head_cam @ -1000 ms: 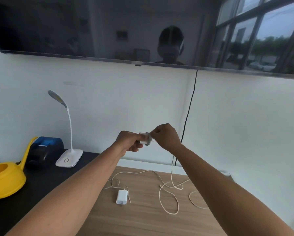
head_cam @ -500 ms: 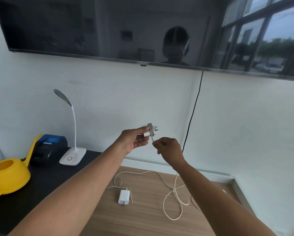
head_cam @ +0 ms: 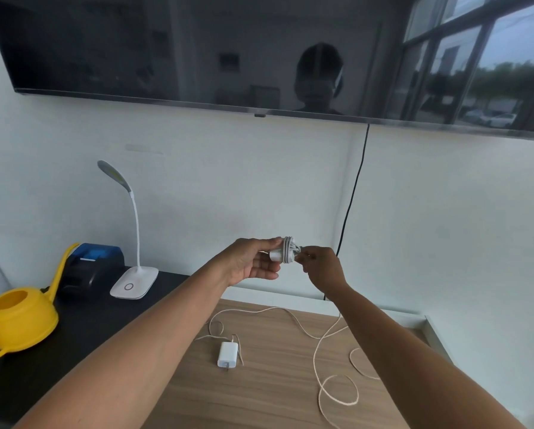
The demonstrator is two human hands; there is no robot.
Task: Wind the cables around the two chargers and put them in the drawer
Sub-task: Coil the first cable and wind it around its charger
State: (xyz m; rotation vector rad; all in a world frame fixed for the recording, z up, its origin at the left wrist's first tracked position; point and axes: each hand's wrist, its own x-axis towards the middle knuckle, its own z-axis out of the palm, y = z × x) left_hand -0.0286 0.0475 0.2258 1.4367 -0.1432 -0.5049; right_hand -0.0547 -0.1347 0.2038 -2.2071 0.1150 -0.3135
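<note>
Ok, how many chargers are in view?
2: one charger in the left hand, cable partly wound round it; the other charger lying on the wooden table.

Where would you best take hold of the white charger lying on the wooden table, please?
I would pinch the charger across its two long side faces, coming from above. It lies flat on the wooden table, prongs toward the person, with its cable leaving the far end.

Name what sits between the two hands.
A white charger with cable wound around it: the left hand holds it, the right hand pinches the cable beside it. Head view.
</note>
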